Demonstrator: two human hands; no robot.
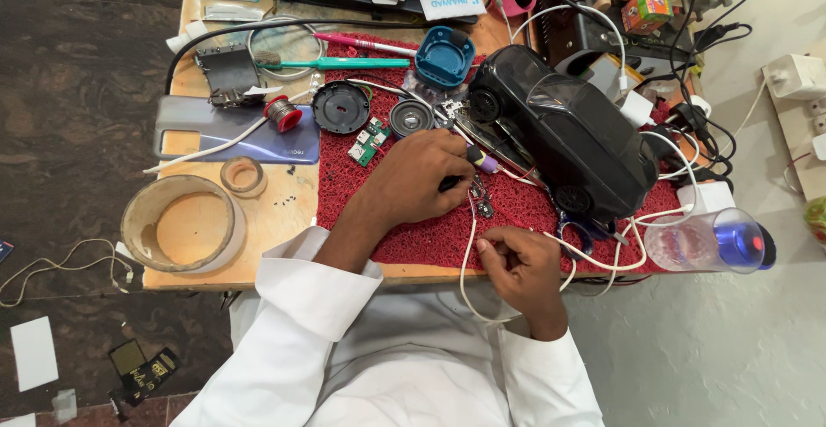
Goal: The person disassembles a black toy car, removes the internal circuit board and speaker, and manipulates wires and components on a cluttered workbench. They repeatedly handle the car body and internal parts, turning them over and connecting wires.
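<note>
My left hand (422, 178) is closed around a thin pen-like tool with a purple and yellow end (483, 162), its tip down on the red mat (353, 208). My right hand (525, 264) pinches a white cable (469, 264) just below a small dark circuit piece (482, 203) lying between the two hands. A black toy car (564, 126) lies on the mat right behind the hands. A small green circuit board (368, 141), a black round cover (341, 106) and a round speaker (410, 117) lie left of my left hand.
A smartphone lies face down (215, 135) with a solder spool (282, 114) on it, near tape rolls (243, 175) and a large ring (181, 222). A blue housing (445, 55), a green brush (335, 64), chargers and tangled cables (688, 126) and a clear bottle (710, 239) crowd the wooden table (284, 221).
</note>
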